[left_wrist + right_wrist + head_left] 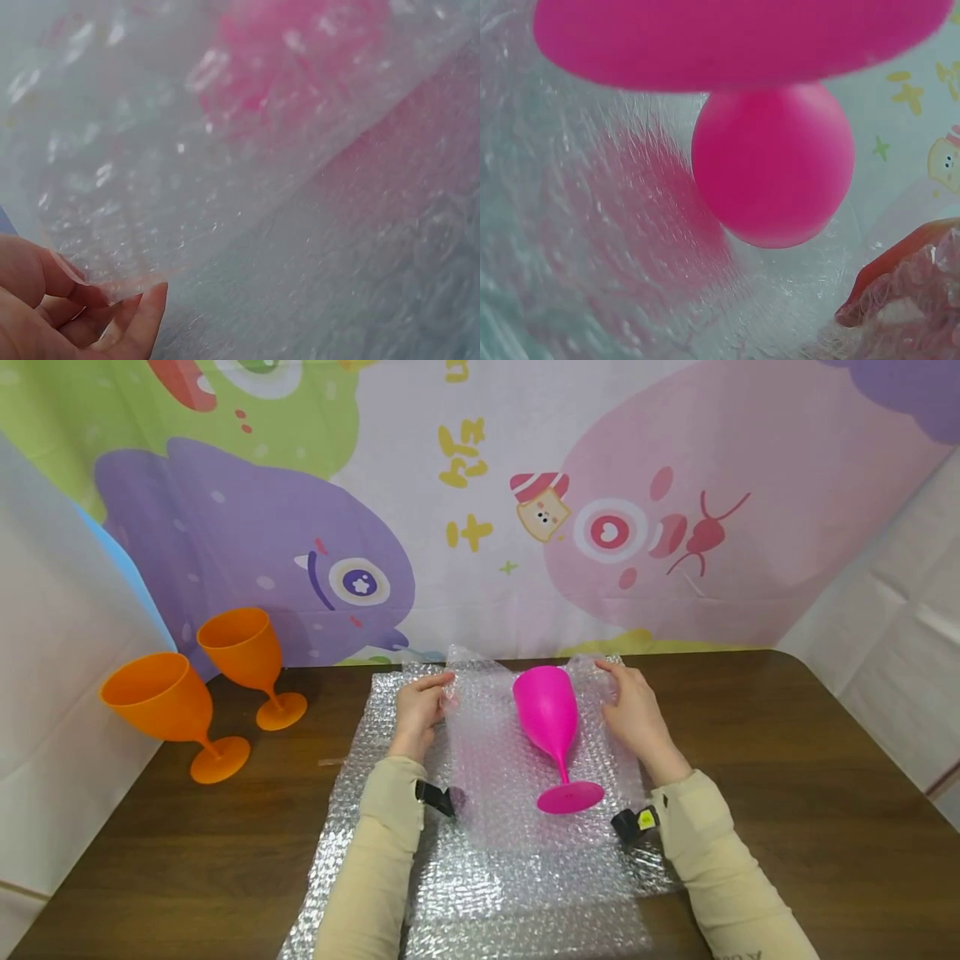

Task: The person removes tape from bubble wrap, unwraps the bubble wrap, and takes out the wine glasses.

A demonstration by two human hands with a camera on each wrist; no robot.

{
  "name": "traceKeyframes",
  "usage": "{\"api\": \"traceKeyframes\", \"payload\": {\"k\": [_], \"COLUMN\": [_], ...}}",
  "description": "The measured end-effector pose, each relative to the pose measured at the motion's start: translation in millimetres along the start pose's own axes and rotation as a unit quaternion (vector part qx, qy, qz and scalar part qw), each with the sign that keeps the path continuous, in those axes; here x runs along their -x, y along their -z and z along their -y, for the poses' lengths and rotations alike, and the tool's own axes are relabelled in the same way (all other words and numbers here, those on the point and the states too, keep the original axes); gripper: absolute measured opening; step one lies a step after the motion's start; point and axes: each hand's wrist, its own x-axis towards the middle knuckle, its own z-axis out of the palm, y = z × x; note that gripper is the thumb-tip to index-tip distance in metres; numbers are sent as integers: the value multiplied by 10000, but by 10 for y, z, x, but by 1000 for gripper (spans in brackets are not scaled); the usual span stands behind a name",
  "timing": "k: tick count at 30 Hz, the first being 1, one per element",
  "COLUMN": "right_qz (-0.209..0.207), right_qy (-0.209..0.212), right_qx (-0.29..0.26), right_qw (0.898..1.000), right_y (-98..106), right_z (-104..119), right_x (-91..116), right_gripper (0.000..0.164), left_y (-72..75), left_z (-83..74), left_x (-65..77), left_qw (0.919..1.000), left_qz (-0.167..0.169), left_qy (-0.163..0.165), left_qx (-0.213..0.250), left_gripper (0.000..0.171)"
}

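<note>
A pink goblet (546, 714) lies on its side on a small sheet of bubble wrap (491, 777), its round base toward the wearer. My left hand (420, 706) pinches the left far edge of that sheet between thumb and fingertips. In the left wrist view the lifted film (187, 202) rises from the fingers, with the pink showing blurred through it. On the goblet's other side, my right hand (636, 714) grips the sheet's right far edge. The right wrist view shows the goblet's base (742, 45) up close, and crumpled wrap partly covers a finger (889, 262).
Larger layers of bubble wrap (525, 935) spread beneath on the dark wooden table (787, 777). Two orange goblets (168, 702) (247, 652) stand at the left. A cartoon-printed cloth (480, 593) hangs behind the table's far edge.
</note>
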Motion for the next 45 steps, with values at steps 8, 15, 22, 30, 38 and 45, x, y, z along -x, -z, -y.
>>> {"api": "traceKeyframes", "payload": {"k": [8, 15, 22, 30, 38, 45], "right_qz": [-15, 25, 268, 455, 546, 1015], "right_qy": [-210, -444, -773, -1162, -1086, -864], "right_qx": [49, 90, 147, -9, -103, -443], "right_qw": [9998, 9990, 9965, 9922, 9925, 9901], "right_y": [18, 28, 53, 42, 49, 226], "right_z": [-54, -125, -154, -226, -305, -319], "right_x": [-13, -22, -24, -27, -43, -16], "right_gripper": [64, 66, 65, 64, 64, 68], "left_y": [31, 41, 60, 69, 68, 79], "left_z": [-6, -5, -10, 8, 19, 6], "left_x": [5, 0, 7, -11, -20, -25], "left_qw": [9998, 9989, 9979, 9982, 9985, 9983], "left_qz": [23, -78, -74, -17, -3, -21], "left_qy": [80, 283, 456, 519, 544, 575], "left_qx": [-205, -355, -457, -296, -47, 136], "left_gripper": [42, 43, 43, 46, 41, 33]}}
